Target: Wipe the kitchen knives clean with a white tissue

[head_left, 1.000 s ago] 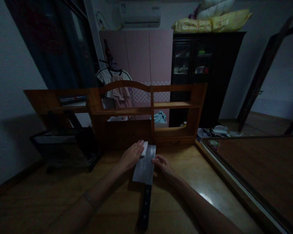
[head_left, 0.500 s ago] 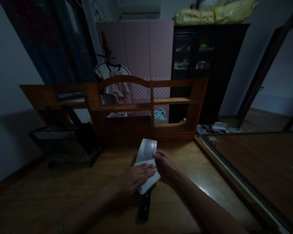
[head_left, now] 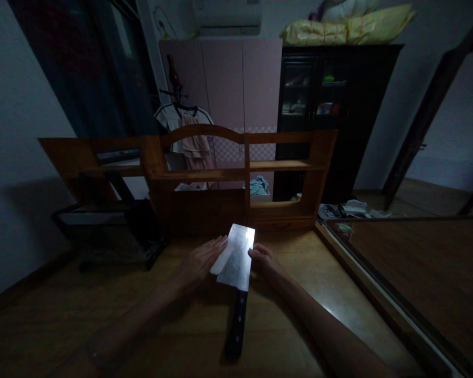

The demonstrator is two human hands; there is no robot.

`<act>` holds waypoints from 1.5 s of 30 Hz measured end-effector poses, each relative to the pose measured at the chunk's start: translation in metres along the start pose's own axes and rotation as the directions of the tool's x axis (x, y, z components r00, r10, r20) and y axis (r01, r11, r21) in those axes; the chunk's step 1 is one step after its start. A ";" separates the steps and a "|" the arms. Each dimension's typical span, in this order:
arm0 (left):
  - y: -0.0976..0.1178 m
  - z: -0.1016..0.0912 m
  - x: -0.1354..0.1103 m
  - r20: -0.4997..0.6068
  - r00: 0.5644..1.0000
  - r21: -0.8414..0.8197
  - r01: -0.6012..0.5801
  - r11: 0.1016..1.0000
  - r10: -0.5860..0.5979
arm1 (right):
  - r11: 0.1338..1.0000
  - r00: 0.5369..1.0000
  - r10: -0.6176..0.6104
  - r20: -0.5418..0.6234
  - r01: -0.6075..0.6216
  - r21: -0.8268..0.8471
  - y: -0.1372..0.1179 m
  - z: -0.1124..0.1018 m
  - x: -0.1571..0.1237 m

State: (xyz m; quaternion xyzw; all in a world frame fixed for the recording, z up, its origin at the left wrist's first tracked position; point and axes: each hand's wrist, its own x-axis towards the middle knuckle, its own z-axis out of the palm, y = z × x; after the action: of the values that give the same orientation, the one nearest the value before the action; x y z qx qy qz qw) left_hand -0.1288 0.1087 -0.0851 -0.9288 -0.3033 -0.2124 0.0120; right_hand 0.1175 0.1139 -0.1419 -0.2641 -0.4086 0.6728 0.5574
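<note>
Cleaver (head_left: pixel 238 257): over the table (head_left: pixel 299 252), contact unclear; bright blade pointing away, black handle nearest the person. Right hand (head_left: pixel 263 257): fingers curled, pinching the blade's right edge. Left hand (head_left: pixel 205 258): open flat, fingertips on white cloth (head_left: pixel 219 262) along the blade's left side. Beyond the cleaver: wooden shelf (head_left: pixel 201 175); farther, box (head_left: pixel 261 198) holding teal fabric (head_left: pixel 259 186).

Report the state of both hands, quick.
Left hand: open, nearly flat, against a white cloth at the left edge of the knife.
Right hand: closed, pinching the right edge of the blade.
</note>
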 end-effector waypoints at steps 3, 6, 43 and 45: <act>0.023 -0.005 0.006 -0.037 0.999 -0.034 -0.033 0.999 0.032 | 1.000 1.000 -0.019 -0.008 0.019 -0.005 0.001 -0.001 0.001; 0.058 -0.012 0.013 0.091 0.987 -0.119 -0.118 0.986 0.130 | 0.999 0.999 -0.040 -0.013 0.039 -0.013 0.001 -0.003 0.003; 0.088 0.002 0.006 0.219 0.955 -0.182 -0.160 0.970 0.199 | 0.999 0.999 -0.043 -0.031 0.042 -0.016 -0.003 0.003 0.001; 0.082 0.004 0.004 0.207 0.960 -0.176 -0.155 0.972 0.190 | 0.999 0.999 -0.036 -0.031 0.036 -0.014 -0.001 0.002 0.001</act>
State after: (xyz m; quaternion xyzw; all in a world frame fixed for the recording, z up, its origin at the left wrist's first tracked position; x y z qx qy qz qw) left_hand -0.0776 0.0451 -0.0783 -0.9677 -0.2028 -0.1285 -0.0772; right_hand 0.1163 0.1142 -0.1397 -0.2710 -0.4092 0.6555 0.5739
